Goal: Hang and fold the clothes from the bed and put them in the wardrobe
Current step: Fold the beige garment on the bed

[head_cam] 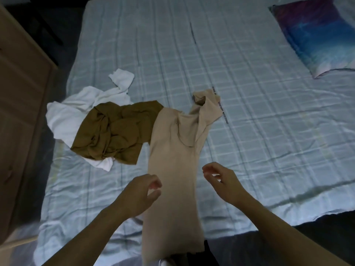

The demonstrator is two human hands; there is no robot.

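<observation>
Bedding in pale check covers the bed (249,112), and on it the beige garment (172,160) lies as a long narrow strip, its long axis running from the near edge away toward the sleeve end. Beside its far left lie the brown garment (115,131) and the white garment (63,116). The strip passes between the hands: the left hand (140,191) just beside its left edge, the right hand (221,181) just off its right edge, equally near. Both sets of fingers hang loosely curled, apart, gripping nothing.

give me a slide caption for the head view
Both hands hover over a beige garment on the bed.
</observation>
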